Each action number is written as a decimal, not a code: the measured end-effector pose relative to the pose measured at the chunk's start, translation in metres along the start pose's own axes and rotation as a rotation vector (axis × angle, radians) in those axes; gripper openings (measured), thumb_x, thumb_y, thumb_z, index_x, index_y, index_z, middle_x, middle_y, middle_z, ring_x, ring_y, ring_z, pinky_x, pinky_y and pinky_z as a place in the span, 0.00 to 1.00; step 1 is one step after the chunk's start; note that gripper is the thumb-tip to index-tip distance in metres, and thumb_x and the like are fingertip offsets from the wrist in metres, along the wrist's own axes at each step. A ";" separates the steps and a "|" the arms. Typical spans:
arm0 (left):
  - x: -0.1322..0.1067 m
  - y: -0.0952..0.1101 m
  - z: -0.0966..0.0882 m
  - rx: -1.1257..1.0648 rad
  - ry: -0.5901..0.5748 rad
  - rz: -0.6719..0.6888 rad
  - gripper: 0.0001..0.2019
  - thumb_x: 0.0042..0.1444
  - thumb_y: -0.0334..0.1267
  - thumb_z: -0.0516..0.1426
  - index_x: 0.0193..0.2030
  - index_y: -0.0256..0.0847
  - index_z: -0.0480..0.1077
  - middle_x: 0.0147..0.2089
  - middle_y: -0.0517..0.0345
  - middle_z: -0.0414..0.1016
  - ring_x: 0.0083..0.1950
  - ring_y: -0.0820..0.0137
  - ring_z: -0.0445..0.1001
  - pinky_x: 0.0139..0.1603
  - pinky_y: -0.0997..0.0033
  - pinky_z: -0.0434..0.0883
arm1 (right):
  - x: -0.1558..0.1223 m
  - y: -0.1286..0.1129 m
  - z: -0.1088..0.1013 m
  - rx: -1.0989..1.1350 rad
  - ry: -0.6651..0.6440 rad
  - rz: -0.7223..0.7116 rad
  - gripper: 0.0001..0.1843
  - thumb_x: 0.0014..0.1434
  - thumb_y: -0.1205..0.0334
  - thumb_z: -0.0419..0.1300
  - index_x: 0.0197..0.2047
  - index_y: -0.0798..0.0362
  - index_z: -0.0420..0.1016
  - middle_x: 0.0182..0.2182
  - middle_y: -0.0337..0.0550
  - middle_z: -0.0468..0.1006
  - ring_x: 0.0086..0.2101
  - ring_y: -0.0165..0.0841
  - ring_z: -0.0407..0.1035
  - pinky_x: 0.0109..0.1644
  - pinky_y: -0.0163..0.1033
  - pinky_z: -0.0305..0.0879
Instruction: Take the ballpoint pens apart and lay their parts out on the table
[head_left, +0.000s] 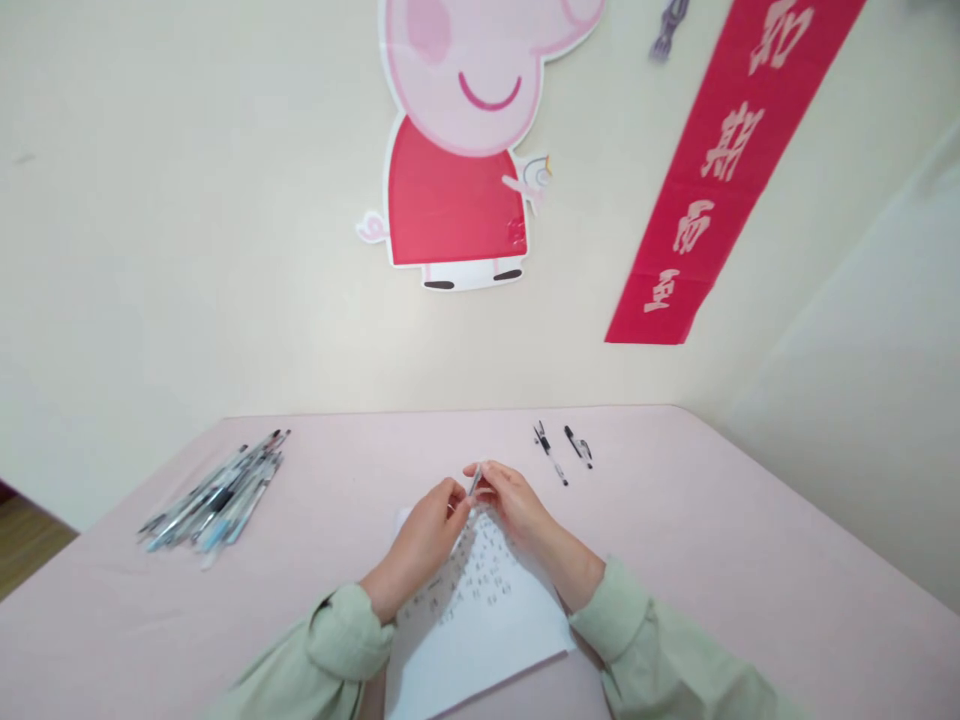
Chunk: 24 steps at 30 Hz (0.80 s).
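My left hand (pixel 429 535) and my right hand (pixel 516 500) meet above the top of a white paper sheet (pixel 480 645) with small dark handwriting. Between their pinched fingertips is a slim greyish pen part (pixel 475 482), slanting upward. Both hands seem to grip it, the left at its lower end and the right nearer the top. The fingers cover much of it, so I cannot tell which part of a pen it is. Beyond my right hand lie a disassembled-looking black and clear pen (pixel 551 453) and a shorter black and clear pen piece (pixel 578 447).
A loose pile of pens (pixel 221 495) lies at the left of the table, which has a pale pink cover (pixel 337 450). The wall behind carries a cartoon pig cutout (pixel 459 205) and a red banner (pixel 697 220) with white characters.
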<state>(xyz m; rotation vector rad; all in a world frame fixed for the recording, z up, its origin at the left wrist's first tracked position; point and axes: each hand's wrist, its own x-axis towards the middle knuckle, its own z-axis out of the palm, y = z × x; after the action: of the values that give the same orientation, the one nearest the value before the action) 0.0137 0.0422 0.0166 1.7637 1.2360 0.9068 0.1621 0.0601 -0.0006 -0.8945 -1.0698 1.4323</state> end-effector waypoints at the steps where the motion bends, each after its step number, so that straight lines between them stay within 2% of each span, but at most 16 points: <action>1: 0.003 -0.001 0.004 -0.104 -0.027 -0.058 0.11 0.55 0.47 0.51 0.29 0.42 0.64 0.26 0.60 0.68 0.26 0.71 0.66 0.28 0.72 0.60 | -0.002 0.000 0.003 0.015 -0.030 0.014 0.20 0.53 0.45 0.60 0.36 0.54 0.77 0.24 0.39 0.72 0.26 0.29 0.66 0.30 0.33 0.61; 4: 0.009 -0.006 0.014 -0.371 -0.094 -0.203 0.19 0.55 0.56 0.49 0.25 0.42 0.59 0.18 0.67 0.59 0.18 0.76 0.56 0.20 0.76 0.54 | -0.006 0.002 0.015 0.073 -0.075 0.073 0.19 0.53 0.45 0.61 0.37 0.53 0.75 0.19 0.36 0.69 0.23 0.30 0.65 0.29 0.34 0.61; 6: 0.009 -0.009 0.019 -0.481 -0.117 -0.232 0.23 0.53 0.61 0.50 0.24 0.42 0.57 0.15 0.71 0.51 0.15 0.79 0.47 0.17 0.77 0.47 | -0.008 0.002 0.022 0.102 -0.034 0.062 0.17 0.51 0.47 0.63 0.33 0.53 0.75 0.19 0.36 0.69 0.25 0.30 0.66 0.31 0.35 0.62; 8: 0.008 -0.010 0.022 -0.544 -0.128 -0.242 0.25 0.51 0.64 0.50 0.23 0.43 0.57 0.14 0.73 0.47 0.14 0.80 0.43 0.16 0.77 0.45 | -0.010 0.002 0.028 0.127 0.004 0.035 0.16 0.51 0.47 0.62 0.28 0.53 0.73 0.21 0.38 0.71 0.26 0.30 0.66 0.34 0.35 0.62; 13: 0.004 -0.007 0.028 -0.574 -0.097 -0.277 0.28 0.50 0.67 0.49 0.20 0.43 0.56 0.12 0.72 0.45 0.13 0.80 0.42 0.14 0.76 0.42 | -0.016 0.005 0.039 0.100 0.062 -0.047 0.19 0.56 0.44 0.56 0.26 0.51 0.70 0.26 0.40 0.74 0.25 0.30 0.64 0.31 0.35 0.61; 16: 0.003 -0.006 0.031 -0.574 -0.091 -0.313 0.29 0.49 0.68 0.49 0.18 0.43 0.54 0.11 0.72 0.44 0.12 0.80 0.42 0.13 0.76 0.42 | -0.017 0.006 0.042 -0.020 0.105 -0.081 0.20 0.58 0.43 0.53 0.28 0.51 0.71 0.23 0.38 0.73 0.19 0.27 0.57 0.23 0.33 0.55; 19: 0.003 -0.006 0.030 -0.590 -0.117 -0.345 0.29 0.49 0.69 0.47 0.17 0.43 0.53 0.11 0.72 0.43 0.12 0.80 0.41 0.13 0.77 0.41 | -0.014 0.004 0.041 -0.047 0.110 -0.076 0.19 0.58 0.44 0.54 0.28 0.51 0.70 0.23 0.38 0.73 0.16 0.25 0.53 0.20 0.32 0.50; 21: 0.003 -0.004 0.026 -0.634 -0.152 -0.340 0.28 0.52 0.67 0.46 0.19 0.42 0.56 0.11 0.72 0.43 0.13 0.80 0.41 0.13 0.78 0.42 | -0.009 -0.002 0.035 0.009 0.126 -0.065 0.19 0.57 0.44 0.55 0.29 0.51 0.71 0.26 0.39 0.75 0.17 0.24 0.54 0.21 0.32 0.51; 24: 0.003 -0.002 0.018 -0.769 -0.212 -0.313 0.22 0.56 0.60 0.47 0.30 0.41 0.64 0.14 0.73 0.47 0.14 0.80 0.41 0.14 0.79 0.43 | 0.000 -0.011 0.019 0.095 0.256 -0.087 0.16 0.54 0.46 0.58 0.32 0.52 0.73 0.30 0.40 0.74 0.25 0.27 0.63 0.28 0.33 0.59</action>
<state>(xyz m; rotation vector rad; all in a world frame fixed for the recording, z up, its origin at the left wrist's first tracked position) 0.0298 0.0413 0.0075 0.9921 0.8286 0.8303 0.1479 0.0578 0.0160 -0.9239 -0.8326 1.2484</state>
